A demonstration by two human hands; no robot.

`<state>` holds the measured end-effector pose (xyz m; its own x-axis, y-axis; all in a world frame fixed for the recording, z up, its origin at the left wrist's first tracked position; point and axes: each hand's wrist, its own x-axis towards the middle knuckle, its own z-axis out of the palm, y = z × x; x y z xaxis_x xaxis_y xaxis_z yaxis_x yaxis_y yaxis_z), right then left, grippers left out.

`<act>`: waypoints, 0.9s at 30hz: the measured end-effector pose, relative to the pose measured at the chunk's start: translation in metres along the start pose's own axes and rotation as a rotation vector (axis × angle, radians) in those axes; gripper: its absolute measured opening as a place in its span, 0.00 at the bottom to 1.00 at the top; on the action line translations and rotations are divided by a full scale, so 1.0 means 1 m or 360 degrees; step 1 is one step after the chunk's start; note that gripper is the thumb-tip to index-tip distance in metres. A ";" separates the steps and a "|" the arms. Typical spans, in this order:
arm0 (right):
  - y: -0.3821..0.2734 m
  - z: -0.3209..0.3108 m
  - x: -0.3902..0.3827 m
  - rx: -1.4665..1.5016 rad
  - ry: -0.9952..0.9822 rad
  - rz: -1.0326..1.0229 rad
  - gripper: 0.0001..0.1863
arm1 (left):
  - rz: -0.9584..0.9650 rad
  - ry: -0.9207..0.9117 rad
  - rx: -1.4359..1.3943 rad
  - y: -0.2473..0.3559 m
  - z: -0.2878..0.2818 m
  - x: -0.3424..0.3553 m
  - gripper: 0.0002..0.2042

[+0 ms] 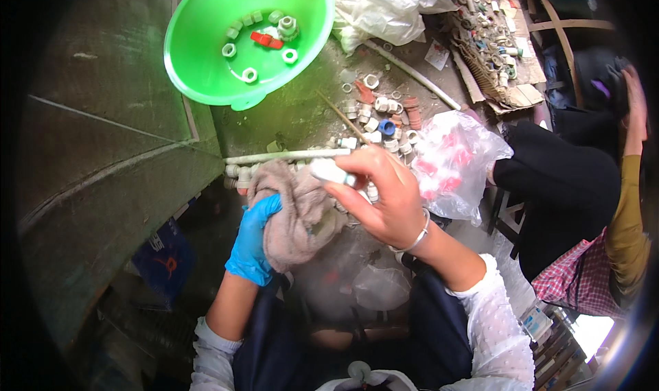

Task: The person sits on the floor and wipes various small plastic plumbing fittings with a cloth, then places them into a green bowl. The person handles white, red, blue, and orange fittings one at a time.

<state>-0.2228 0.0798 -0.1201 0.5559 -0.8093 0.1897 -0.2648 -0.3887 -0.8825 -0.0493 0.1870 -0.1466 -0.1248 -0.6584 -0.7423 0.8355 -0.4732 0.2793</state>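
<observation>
Right hand (388,191) pinches a white fitting (331,173), likely light, stiff, best held by its sides; gloved left hand (252,243) clutches a soft-looking rag (292,216)

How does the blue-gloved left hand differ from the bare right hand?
The left hand wears a blue glove; the right hand is bare, with a pale bangle at its wrist. The left hand clutches a crumpled grey-brown cloth; the right hand pinches a small white cylindrical piece. Both hold something.
</observation>
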 end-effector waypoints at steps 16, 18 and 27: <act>0.194 -0.019 0.042 -0.1220 -0.0010 0.0185 0.06 | -0.0121 0.0250 -0.0057 0.011 -0.010 -0.007 0.22; 0.200 -0.013 0.040 -0.1290 -0.0063 0.0240 0.06 | -0.0097 0.0223 -0.0082 0.008 -0.017 -0.006 0.22; 0.219 -0.004 0.048 -0.1394 -0.0043 0.0227 0.09 | -0.0101 0.0224 -0.0063 0.010 -0.011 -0.006 0.22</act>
<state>-0.2571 -0.0461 -0.3030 0.4873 -0.8693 0.0831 -0.8346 -0.4916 -0.2485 -0.0346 0.1921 -0.1462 -0.1037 -0.5380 -0.8366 0.8492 -0.4857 0.2071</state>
